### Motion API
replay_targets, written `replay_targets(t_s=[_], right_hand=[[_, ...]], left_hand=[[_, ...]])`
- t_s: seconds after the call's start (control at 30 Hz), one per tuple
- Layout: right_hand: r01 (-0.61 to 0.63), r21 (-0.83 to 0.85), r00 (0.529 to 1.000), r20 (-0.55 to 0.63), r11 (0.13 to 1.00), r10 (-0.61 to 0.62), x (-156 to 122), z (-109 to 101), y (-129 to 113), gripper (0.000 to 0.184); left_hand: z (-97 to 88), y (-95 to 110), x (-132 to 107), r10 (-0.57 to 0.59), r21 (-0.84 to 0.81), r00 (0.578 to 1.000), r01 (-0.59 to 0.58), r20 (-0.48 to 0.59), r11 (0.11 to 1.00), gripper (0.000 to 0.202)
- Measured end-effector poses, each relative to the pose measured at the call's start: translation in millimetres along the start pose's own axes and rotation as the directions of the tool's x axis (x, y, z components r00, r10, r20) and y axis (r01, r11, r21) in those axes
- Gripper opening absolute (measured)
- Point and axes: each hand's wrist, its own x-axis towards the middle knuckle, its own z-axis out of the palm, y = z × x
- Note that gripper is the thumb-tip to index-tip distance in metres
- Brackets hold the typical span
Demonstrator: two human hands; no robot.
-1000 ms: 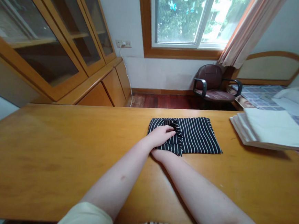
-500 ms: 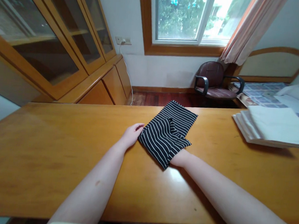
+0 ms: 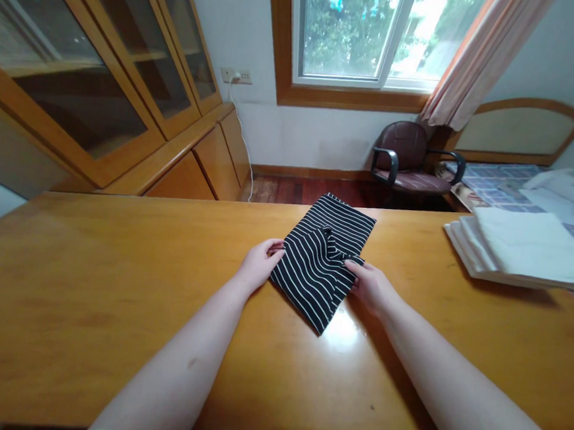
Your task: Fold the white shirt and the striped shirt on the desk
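Note:
A folded black cloth with thin white stripes lies slantwise on the wooden table. Its near half is doubled over, with a rumpled fold near the middle and one corner pointing toward me. At its left edge, my left hand pinches the fabric between thumb and fingers. My right hand grips the bunched right edge, thumb on top and fingers partly hidden beneath. The cloth's exact kind cannot be made out.
A stack of folded white cloths sits at the table's right end. Beyond the far edge are a dark red armchair, a bed with a checked cover and a window. Glass-door cabinets stand at the left.
My right hand, tucked inside the cloth's near right part before, has come out and now grips its right edge. My left hand has shifted slightly right and closed on the left edge.

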Motion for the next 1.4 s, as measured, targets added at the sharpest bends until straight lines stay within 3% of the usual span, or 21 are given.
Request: replay_targets(t_s=[0.1, 0.17, 0.27, 0.37, 0.47, 0.6, 0.67, 0.73, 0.83, 0.93, 1.03, 1.1, 1.17, 1.27, 1.33, 1.4], right_hand=[[0.067, -0.099, 0.998, -0.007, 0.993, -0.068, 4, 11, -8, 0.034], [0.158, -0.163, 0.987, 0.012, 0.974, -0.159, 8, 15, -13, 0.03], [0.249, -0.216, 0.968, 0.025, 0.944, -0.25, 19, 14, -15, 0.026], [0.197, -0.324, 0.969, -0.082, 0.925, -0.235, 32, 7, -8, 0.024], [0.156, -0.417, 0.958, -0.158, 0.896, -0.241, 38, 1, 0, 0.025], [0.276, -0.455, 0.913, -0.151, 0.846, -0.379, 35, -1, 4, 0.027], [0.285, -0.533, 0.884, -0.174, 0.797, -0.433, 34, -2, 2, 0.028], [0.237, -0.654, 0.874, -0.18, 0.718, -0.451, 35, -3, 1, 0.028], [0.16, -0.779, 0.878, -0.169, 0.607, -0.448, 39, -5, -1, 0.03], [0.154, -0.802, 0.876, -0.16, 0.577, -0.456, 41, -6, -1, 0.032], [0.211, -0.758, 0.857, -0.16, 0.617, -0.489, 41, -6, 2, 0.033], [0.236, -0.736, 0.843, -0.17, 0.635, -0.511, 40, -7, 3, 0.035], [0.21, -0.758, 0.846, -0.176, 0.617, -0.503, 41, -8, 3, 0.036], [0.155, -0.817, 0.834, -0.193, 0.555, -0.517, 40, -8, 2, 0.036], [0.193, -0.846, 0.775, -0.179, 0.498, -0.606, 37, -6, 0, 0.04], [0.266, -0.869, 0.714, -0.113, 0.417, -0.691, 33, -2, -2, 0.04]], left_hand=[[-2.4, 2, -3, -0.088, -0.05, 0.995, 0.09, 0.046, 0.995, 0.047], [-7.5, 5, -6, -0.134, -0.096, 0.979, 0.15, 0.153, 0.984, 0.055], [-14.1, 8, -9, -0.178, -0.134, 0.939, 0.225, 0.294, 0.965, 0.05], [-13.2, 9, -11, -0.194, -0.132, 0.953, 0.229, 0.231, 0.965, 0.043], [-6.6, 10, -13, -0.176, -0.209, 0.956, 0.227, 0.236, 0.951, 0.056], [-1.2, 14, -16, 0.005, -0.3, 0.94, 0.103, 0.34, 0.948, 0.085], [-1.3, 13, -14, 0.079, -0.259, 0.95, 0.002, 0.301, 0.966, 0.078], [-1.6, 8, -10, 0.07, -0.143, 0.974, -0.04, 0.215, 0.989, 0.067], [-1.4, -1, -5, 0.015, -0.006, 0.993, -0.015, 0.115, 1.0, 0.06], [-2.4, 0, -4, -0.07, -0.08, 0.991, 0.079, 0.111, 0.994, 0.062], [-6.4, 10, -10, -0.171, -0.187, 0.96, 0.214, 0.222, 0.959, 0.063], [-9.4, 16, -13, -0.18, -0.206, 0.915, 0.267, 0.362, 0.942, 0.059], [-10.6, 19, -16, -0.154, -0.22, 0.888, 0.269, 0.432, 0.938, 0.057], [-7.3, 18, -15, -0.104, -0.26, 0.943, 0.191, 0.315, 0.946, 0.05], [-3.2, 15, -14, -0.092, -0.242, 0.975, 0.14, 0.202, 0.96, 0.04], [0.5, 14, -13, -0.092, -0.234, 0.978, 0.135, 0.185, 0.963, 0.038]])
